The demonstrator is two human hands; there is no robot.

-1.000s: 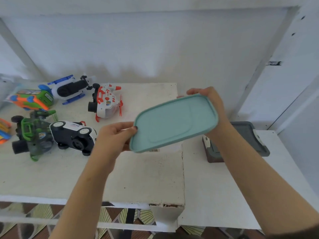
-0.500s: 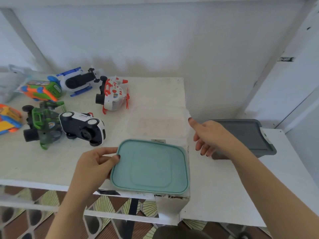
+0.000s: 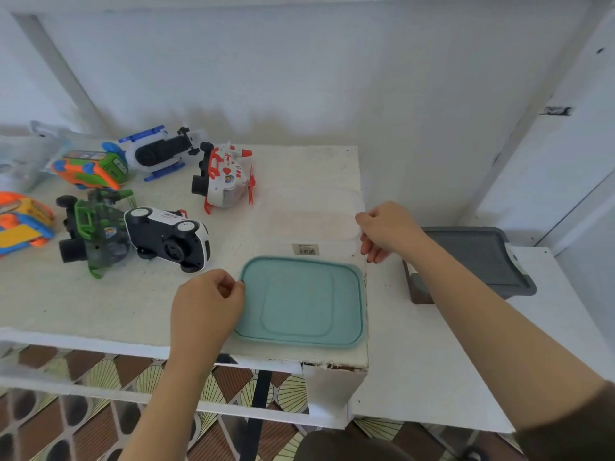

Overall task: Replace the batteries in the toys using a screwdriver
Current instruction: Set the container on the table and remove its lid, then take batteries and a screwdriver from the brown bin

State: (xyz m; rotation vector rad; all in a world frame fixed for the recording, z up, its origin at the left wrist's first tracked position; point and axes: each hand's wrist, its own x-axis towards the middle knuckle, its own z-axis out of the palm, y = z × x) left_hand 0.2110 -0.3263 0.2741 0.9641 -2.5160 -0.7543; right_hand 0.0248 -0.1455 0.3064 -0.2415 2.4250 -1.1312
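A teal lid (image 3: pixel 301 301) lies flat near the table's front edge. My left hand (image 3: pixel 206 307) is at the lid's left edge, with thumb and forefinger curled against its corner. Behind the lid stands a clear plastic container (image 3: pixel 312 224) with a barcode label. My right hand (image 3: pixel 386 229) grips the container's right rim, fingers curled over the edge. Several toys lie to the left: an upturned black-and-white car (image 3: pixel 166 237), a green vehicle (image 3: pixel 93 231) and a red-and-white plane (image 3: pixel 226 181). I see no screwdriver and no batteries.
More toys lie at the back left: a blue-and-white one (image 3: pixel 159 151), an orange-and-green one (image 3: pixel 90 168) and an orange-and-yellow one (image 3: pixel 20 221). A grey tray (image 3: pixel 479 257) rests on a brown box (image 3: pixel 421 291) on the lower right table (image 3: pixel 416 361).
The teal lid came down from the air onto the table's front edge. My right hand let go of it and moved to the clear container's right rim.
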